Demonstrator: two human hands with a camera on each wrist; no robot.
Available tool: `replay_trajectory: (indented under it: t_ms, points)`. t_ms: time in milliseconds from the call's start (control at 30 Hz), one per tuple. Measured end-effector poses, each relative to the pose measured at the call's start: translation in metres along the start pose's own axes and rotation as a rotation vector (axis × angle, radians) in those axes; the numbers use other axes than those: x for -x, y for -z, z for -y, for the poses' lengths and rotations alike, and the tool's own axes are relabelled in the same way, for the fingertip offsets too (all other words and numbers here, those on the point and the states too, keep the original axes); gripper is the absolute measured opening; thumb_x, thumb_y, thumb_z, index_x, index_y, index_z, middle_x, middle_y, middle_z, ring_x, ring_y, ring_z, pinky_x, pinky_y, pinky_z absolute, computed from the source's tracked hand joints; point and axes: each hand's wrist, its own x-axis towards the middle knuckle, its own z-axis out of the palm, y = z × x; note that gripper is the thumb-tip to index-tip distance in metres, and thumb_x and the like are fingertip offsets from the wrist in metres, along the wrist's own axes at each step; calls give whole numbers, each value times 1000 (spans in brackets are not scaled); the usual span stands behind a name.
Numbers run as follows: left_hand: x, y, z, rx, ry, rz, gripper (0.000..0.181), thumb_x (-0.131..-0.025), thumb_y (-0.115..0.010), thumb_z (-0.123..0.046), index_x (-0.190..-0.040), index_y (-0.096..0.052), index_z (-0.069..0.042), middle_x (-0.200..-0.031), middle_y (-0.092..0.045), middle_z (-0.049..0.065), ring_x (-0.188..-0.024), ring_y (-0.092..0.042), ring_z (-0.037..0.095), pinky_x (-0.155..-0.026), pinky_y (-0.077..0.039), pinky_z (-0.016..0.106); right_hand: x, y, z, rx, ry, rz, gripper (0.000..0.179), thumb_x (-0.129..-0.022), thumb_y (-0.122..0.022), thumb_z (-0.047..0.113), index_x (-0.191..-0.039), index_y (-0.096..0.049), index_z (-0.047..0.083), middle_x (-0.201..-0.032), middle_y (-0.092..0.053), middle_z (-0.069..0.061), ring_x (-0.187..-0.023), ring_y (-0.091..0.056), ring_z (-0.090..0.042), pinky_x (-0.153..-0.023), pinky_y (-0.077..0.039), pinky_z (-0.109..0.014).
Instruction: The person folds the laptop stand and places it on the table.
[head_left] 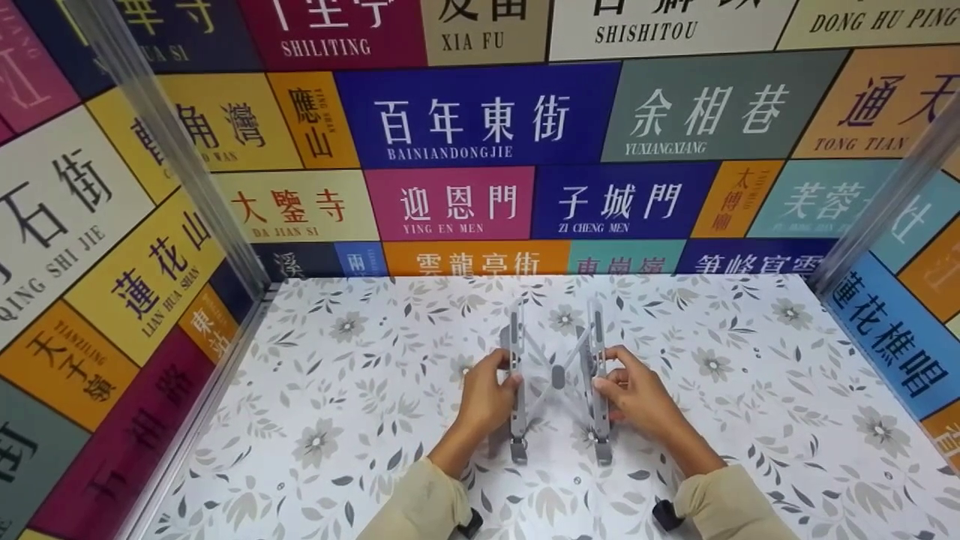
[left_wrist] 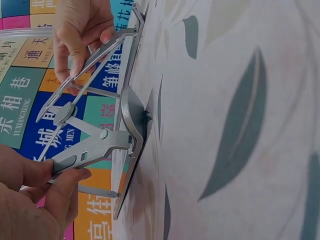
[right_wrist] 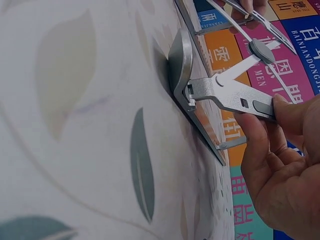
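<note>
Apparently partway — metal stand [head_left: 558, 376] raised, cross-braces [right_wrist: 242, 68] spread between its side rails [head_left: 602, 429]; left hand [head_left: 484, 394] and right hand [head_left: 641, 391] each pinching one rail — letting go not yet done.

A white surface [head_left: 375, 420] printed with grey flowers and leaves; behind it, a wall [head_left: 480, 120] of multicoloured lettered panels; a pale post [head_left: 179, 142] at each back corner.

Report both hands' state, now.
Left hand: closed, pinching the left side of the silver folding stand.
Right hand: closed, pinching the right side of the same stand.
</note>
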Motion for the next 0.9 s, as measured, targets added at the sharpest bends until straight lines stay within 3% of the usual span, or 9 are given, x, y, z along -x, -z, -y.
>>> replay_trajectory:
  t_ms: [300, 900]
  points:
    - [0, -6, -1, 23, -24, -17, 21, -89, -70, -1, -109, -70, -5, -109, -76, 12, -110, -70, 28, -98, -53, 45, -1, -7, 1, -24, 13, -20, 35, -99, -67, 16, -132, -53, 18, -81, -62, -9, -73, -65, -21, -56, -60, -42]
    - [3, -18, -9, 15, -29, -25, 20, -91, -69, -2, -110, -70, -6, -109, -75, 10, -110, -70, 28, -97, -54, 45, -3, -30, 8, -45, 48, -4, 36, -98, -67, 12, -130, -51, 15, -77, -62, -9, -69, -66, -21, -56, -62, -39]
